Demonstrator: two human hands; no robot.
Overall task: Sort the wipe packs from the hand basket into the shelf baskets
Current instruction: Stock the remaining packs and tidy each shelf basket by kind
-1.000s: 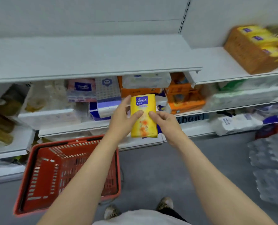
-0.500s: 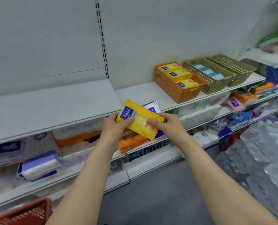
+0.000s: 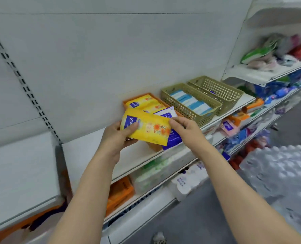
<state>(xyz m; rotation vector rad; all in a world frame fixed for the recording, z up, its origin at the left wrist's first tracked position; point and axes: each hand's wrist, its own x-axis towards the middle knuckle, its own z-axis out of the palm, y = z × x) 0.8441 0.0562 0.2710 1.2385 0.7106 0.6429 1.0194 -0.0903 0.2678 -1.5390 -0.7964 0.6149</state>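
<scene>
Both hands up at shelf [image 3: 93, 147]. L hand [image 3: 116, 136] grips yellow wipe pack [image 3: 149, 129], glossy flat rectangle; R hand [image 3: 184, 127] pinches its far end, purple pack [image 3: 170, 138] behind. 3 perforated plastic baskets: 1 orange basket [image 3: 128, 102] w/ yellow packs, 2 olive baskets [image 3: 181, 106], nearer w/ blue-white packs.

The white shelf [image 3: 86, 152] bears an orange basket [image 3: 128, 101] and two olive baskets [image 3: 184, 110], apparently touching.

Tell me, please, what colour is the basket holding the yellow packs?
Orange, seen in the head view.
</scene>
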